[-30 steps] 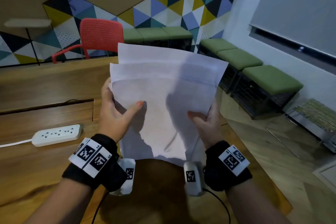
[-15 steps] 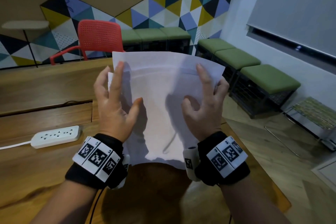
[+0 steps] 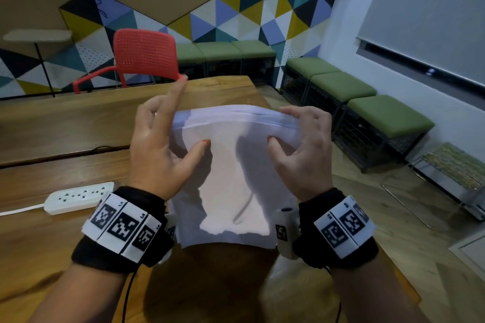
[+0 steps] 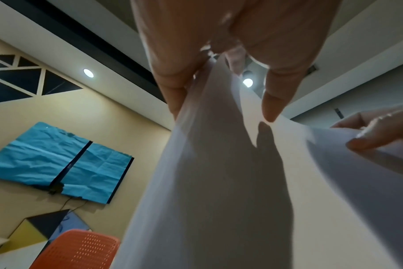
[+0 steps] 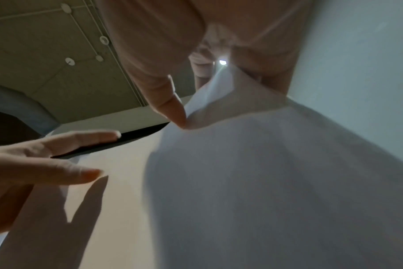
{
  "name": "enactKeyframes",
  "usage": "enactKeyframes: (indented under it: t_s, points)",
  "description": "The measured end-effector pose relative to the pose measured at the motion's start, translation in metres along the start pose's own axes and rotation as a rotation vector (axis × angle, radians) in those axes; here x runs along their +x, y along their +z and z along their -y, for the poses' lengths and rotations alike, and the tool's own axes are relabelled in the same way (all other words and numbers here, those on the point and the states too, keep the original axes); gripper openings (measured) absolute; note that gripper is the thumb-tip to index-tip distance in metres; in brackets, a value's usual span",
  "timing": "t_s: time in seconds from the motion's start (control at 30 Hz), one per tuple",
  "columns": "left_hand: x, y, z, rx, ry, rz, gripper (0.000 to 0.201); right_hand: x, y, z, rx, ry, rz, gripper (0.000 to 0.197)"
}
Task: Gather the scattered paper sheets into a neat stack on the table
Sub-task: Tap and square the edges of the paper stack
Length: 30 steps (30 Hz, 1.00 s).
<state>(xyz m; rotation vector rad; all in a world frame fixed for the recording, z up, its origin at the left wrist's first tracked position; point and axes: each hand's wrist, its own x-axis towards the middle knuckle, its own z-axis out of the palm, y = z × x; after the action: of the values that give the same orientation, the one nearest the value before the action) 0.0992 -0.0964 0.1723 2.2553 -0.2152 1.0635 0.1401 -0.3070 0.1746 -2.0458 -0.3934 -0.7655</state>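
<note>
A bundle of white paper sheets (image 3: pixel 231 178) stands on its lower edge over the wooden table (image 3: pixel 65 126), leaning away from me, its top edges nearly level. My left hand (image 3: pixel 173 136) grips the upper left side, thumb on the front and fingers behind, with the index finger pointing up. My right hand (image 3: pixel 286 126) curls over the upper right corner and pinches it with the thumb. The left wrist view shows the sheets (image 4: pixel 219 182) between thumb and fingers. In the right wrist view the corner of the paper (image 5: pixel 265 182) bends under my thumb.
A white power strip (image 3: pixel 78 198) with its cord lies on the table to the left. A red chair (image 3: pixel 144 55) stands at the far side. Green stools (image 3: pixel 388 118) line the walls on the right. The table's right edge runs just beyond my right wrist.
Both hands have slid from the lower sides of the sheets up to their top. The sheets have tipped forward and lower, and their staggered top edges have drawn together.
</note>
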Motion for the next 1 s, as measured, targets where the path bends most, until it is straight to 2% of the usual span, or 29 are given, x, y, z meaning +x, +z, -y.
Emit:
enactKeyframes:
  t_s: [0.07, 0.13, 0.17, 0.23, 0.3, 0.37, 0.43, 0.47, 0.53, 0.6, 0.67, 0.7, 0.77, 0.9, 0.93, 1.0]
  points:
    - [0.000, -0.002, 0.004, 0.009, -0.028, 0.014, 0.062, -0.004, -0.001, -0.001, 0.052, -0.009, 0.004, 0.052]
    - [-0.003, -0.003, 0.009, -0.038, -0.067, -0.001, 0.054, -0.006, -0.004, -0.005, 0.209, 0.040, 0.030, 0.073]
    - [-0.003, -0.005, 0.008, -0.107, -0.094, 0.009, 0.058, -0.008, -0.005, -0.012, 0.322, 0.109, 0.069, 0.084]
    - [-0.006, -0.006, 0.013, -0.342, -0.223, 0.062, 0.078, -0.014, -0.004, -0.032, 0.505, 0.314, 0.230, 0.096]
    - [-0.016, -0.004, 0.024, -0.565, -0.414, 0.137, 0.085, -0.023, 0.004, -0.054, 0.532, 0.497, 0.391, 0.089]
    - [-0.031, 0.007, 0.034, -0.659, -0.614, 0.238, 0.064, -0.034, 0.015, -0.066, 0.487, 0.577, 0.431, 0.061]
    - [-0.042, 0.022, 0.031, -0.571, -0.676, 0.243, 0.036, -0.042, 0.026, -0.062, 0.475, 0.571, 0.391, 0.026]
    - [-0.045, 0.028, 0.025, -0.533, -0.662, 0.211, 0.028, -0.044, 0.029, -0.057, 0.466, 0.550, 0.379, 0.017]
    - [-0.044, 0.036, 0.015, -0.547, -0.667, 0.093, 0.025, -0.046, 0.031, -0.048, 0.474, 0.513, 0.348, 0.019]
    - [-0.045, 0.034, 0.016, -0.560, -0.657, -0.006, 0.033, -0.051, 0.029, -0.050, 0.536, 0.513, 0.307, 0.035]
    - [-0.055, 0.029, 0.028, -0.561, -0.659, -0.006, 0.049, -0.059, 0.020, -0.057, 0.558, 0.541, 0.290, 0.061]
    - [-0.062, 0.027, 0.032, -0.568, -0.679, 0.021, 0.053, -0.063, 0.016, -0.062, 0.568, 0.541, 0.303, 0.067]
    - [-0.074, 0.029, 0.034, -0.600, -0.710, 0.054, 0.047, -0.069, 0.015, -0.065, 0.578, 0.495, 0.327, 0.054]
    - [-0.073, 0.036, 0.018, -0.593, -0.722, -0.039, 0.021, -0.071, 0.029, -0.050, 0.516, 0.383, 0.237, 0.021]
    - [-0.070, 0.036, 0.017, -0.605, -0.712, -0.060, 0.021, -0.073, 0.031, -0.047, 0.519, 0.362, 0.198, 0.018]
    - [-0.069, 0.033, 0.018, -0.622, -0.693, -0.089, 0.023, -0.077, 0.032, -0.045, 0.544, 0.356, 0.130, 0.024]
